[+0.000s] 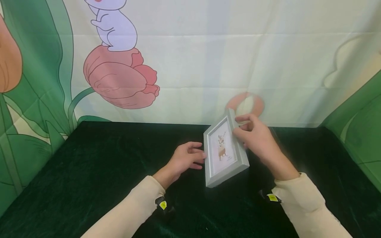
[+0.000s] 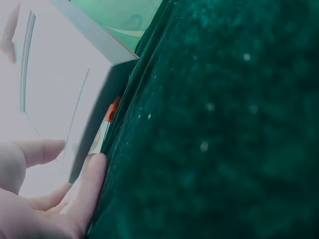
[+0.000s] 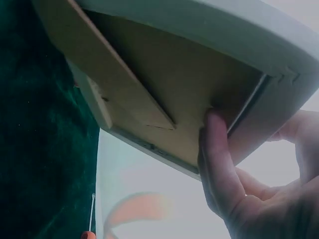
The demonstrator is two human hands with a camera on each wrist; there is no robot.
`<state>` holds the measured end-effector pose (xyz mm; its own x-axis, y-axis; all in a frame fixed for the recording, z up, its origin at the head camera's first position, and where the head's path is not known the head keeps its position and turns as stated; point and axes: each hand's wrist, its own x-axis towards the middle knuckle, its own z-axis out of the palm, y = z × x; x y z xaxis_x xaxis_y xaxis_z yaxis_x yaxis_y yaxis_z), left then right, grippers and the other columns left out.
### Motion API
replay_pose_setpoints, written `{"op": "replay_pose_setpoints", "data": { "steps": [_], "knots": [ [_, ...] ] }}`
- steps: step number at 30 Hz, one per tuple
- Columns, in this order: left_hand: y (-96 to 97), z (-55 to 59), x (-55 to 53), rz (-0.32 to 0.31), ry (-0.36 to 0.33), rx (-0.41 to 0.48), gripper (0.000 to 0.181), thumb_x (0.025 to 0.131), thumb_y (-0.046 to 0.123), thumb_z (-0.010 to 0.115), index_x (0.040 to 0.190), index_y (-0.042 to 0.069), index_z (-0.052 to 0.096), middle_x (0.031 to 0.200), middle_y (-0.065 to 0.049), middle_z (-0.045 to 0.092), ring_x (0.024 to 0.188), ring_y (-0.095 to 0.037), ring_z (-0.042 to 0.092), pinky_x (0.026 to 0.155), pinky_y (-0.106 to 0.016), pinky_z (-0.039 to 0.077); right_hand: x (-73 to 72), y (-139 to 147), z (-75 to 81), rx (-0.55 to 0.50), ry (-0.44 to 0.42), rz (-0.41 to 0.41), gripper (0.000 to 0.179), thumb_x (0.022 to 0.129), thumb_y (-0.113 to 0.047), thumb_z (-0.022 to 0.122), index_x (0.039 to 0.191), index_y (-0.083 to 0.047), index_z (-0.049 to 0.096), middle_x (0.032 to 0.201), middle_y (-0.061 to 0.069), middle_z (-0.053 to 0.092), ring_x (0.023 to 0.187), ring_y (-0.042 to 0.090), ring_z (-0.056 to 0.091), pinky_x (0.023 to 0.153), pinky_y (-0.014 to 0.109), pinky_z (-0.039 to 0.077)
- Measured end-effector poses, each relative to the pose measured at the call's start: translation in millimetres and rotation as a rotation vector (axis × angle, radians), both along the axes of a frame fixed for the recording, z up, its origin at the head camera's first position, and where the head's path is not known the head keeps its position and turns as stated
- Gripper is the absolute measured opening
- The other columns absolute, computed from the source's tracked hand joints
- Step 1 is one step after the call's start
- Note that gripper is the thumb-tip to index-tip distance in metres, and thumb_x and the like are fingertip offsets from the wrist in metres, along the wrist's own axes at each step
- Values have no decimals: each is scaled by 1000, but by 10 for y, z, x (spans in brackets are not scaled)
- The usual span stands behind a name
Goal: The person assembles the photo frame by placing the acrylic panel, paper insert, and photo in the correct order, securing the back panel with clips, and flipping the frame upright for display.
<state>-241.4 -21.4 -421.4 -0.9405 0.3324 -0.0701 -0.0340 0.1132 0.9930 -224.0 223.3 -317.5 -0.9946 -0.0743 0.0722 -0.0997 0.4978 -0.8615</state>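
Observation:
A pale grey picture frame [image 1: 225,150] with a small plant picture stands tilted over the dark green cloth. My right hand [image 1: 254,135] pinches its right side, thumb at the front edge. In the right wrist view, fingers [image 3: 219,154] of that hand reach onto the brown backboard [image 3: 184,94], where a stand leg [image 3: 114,74] angles out. My left hand [image 1: 186,158] is beside the frame's left edge, fingers loosely extended, one tip right at the edge. The left wrist view shows its thumb over the front face and another finger along the side.
Dark green velvety cloth [image 1: 98,172] covers the table. Behind it hangs a printed curtain [image 1: 184,66] with a rabbit and flowers. A thin metal rod [image 3: 91,211] with an orange end lies on the cloth. An orange piece [image 2: 112,110] shows beyond the frame.

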Motion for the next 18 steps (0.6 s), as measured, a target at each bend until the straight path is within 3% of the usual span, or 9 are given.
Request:
{"op": "replay_pose_setpoints", "data": {
  "steps": [10, 18],
  "knots": [
    [-37, 9, -30, 27, -35, 55, 57, 104, 25, 72, 154, 9, 49, 130, -13, 71, 106, -30, 76, 87, -43, 63, -35, -1, -12, -111, -3, 9, 58, 104, -23, 62, 156, -7, 42, 145, 19, 57, 122, 38, 59, 102, 54, 55],
    [-58, -5, -69, 73, -38, 125, 60, 103, 27, 72, 156, 17, 47, 135, -11, 68, 112, -30, 73, 94, -46, 61, -99, 22, -51, -166, -3, -5, 56, 104, -22, 60, 156, -7, 42, 145, 21, 57, 122, 39, 59, 101, 55, 55]
  ]
}}
